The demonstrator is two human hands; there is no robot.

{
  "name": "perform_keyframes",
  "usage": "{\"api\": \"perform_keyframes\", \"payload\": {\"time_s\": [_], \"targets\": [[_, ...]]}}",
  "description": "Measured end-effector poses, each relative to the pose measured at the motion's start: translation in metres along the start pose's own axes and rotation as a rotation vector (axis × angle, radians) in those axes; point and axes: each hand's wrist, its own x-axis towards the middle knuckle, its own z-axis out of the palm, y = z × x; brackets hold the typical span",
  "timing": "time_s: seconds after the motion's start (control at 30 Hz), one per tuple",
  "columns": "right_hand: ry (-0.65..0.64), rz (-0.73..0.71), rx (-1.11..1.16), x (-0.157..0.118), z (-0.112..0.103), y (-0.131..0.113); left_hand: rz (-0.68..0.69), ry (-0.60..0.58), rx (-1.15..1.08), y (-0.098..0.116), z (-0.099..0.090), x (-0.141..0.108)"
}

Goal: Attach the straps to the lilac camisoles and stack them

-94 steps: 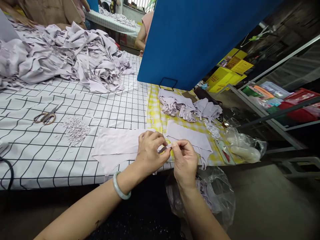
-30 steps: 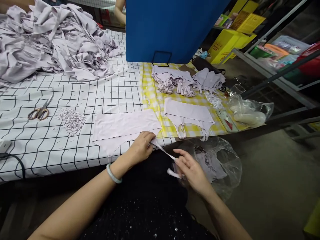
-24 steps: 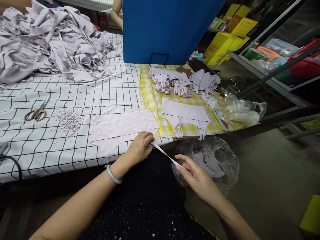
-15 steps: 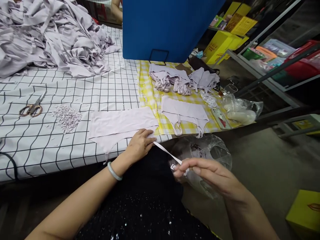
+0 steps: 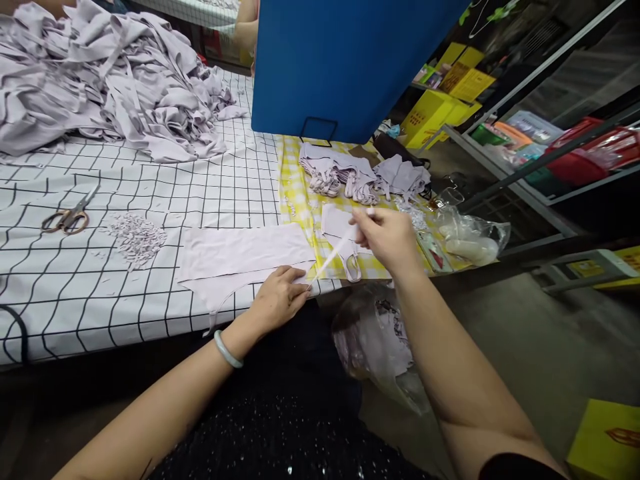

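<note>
A pale lilac camisole (image 5: 240,250) lies folded flat at the table's front edge. My left hand (image 5: 280,297) rests on its right corner, fingers closed at the base of a thin shoulder strap (image 5: 327,259). That strap runs up and to the right, stretched taut, into the pinched fingers of my right hand (image 5: 387,237), which is raised over the yellow checked cloth. Beneath my right hand lies another folded camisole (image 5: 336,221), partly covered by it. The camisole's other strap (image 5: 214,317) hangs at the left over the table edge.
Scissors (image 5: 67,217) and a heap of small fabric snippets (image 5: 137,240) lie to the left. A large garment pile (image 5: 115,87) fills the back left. Stacked camisoles (image 5: 340,170) sit before a blue panel (image 5: 345,67). A clear plastic bag (image 5: 380,340) hangs below the edge.
My right hand has moved up and left from below the table edge to above the yellow cloth, swinging the strap upward. My left hand stays in place on the camisole.
</note>
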Motion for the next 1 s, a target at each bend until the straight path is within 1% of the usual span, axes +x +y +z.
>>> {"api": "perform_keyframes", "payload": {"time_s": [0.07, 0.13, 0.2, 0.3, 0.33, 0.37, 0.43, 0.5, 0.6, 0.7, 0.8, 0.87, 0.9, 0.93, 1.0], "targets": [[-0.094, 0.136, 0.003, 0.021, 0.011, 0.014, -0.005, 0.004, -0.003, 0.000, 0.000, 0.000], [-0.160, 0.233, 0.005, 0.025, 0.016, 0.029, -0.017, 0.004, 0.003, 0.000, 0.000, 0.000], [-0.260, 0.306, 0.040, 0.010, 0.018, 0.043, -0.030, -0.005, 0.018, 0.000, 0.001, 0.000], [-0.514, 0.462, 0.175, -0.032, 0.024, 0.057, -0.047, -0.021, 0.039, 0.001, 0.001, -0.001], [-0.567, 0.506, 0.220, -0.045, 0.028, 0.059, -0.048, -0.025, 0.043, 0.001, 0.001, -0.001], [-0.594, 0.543, 0.261, -0.057, 0.032, 0.060, -0.047, -0.030, 0.045, 0.001, 0.001, -0.001], [-0.600, 0.601, 0.329, -0.071, 0.044, 0.059, -0.044, -0.038, 0.043, 0.000, 0.001, -0.002], [-0.601, 0.656, 0.382, -0.074, 0.053, 0.054, -0.040, -0.031, 0.042, 0.000, 0.002, -0.002], [-0.593, 0.707, 0.431, -0.069, 0.061, 0.046, -0.033, -0.017, 0.042, -0.001, 0.002, -0.002], [-0.558, 0.660, 0.388, -0.068, 0.062, 0.044, -0.044, -0.036, 0.029, 0.000, 0.001, -0.002], [-0.533, 0.567, 0.247, -0.072, 0.057, 0.051, -0.059, -0.046, 0.011, 0.001, -0.001, -0.003], [-0.537, 0.469, 0.152, -0.072, 0.052, 0.057, -0.063, -0.040, 0.003, 0.001, -0.001, -0.003], [-0.516, 0.379, 0.086, -0.070, 0.050, 0.060, -0.061, -0.040, 0.000, 0.001, -0.001, -0.003], [-0.472, 0.253, -0.001, -0.066, 0.048, 0.063, -0.058, -0.041, -0.003, 0.001, 0.000, -0.003], [-0.356, -0.076, -0.228, -0.049, 0.046, 0.067, -0.052, -0.042, -0.007, 0.001, 0.000, -0.003]]}}
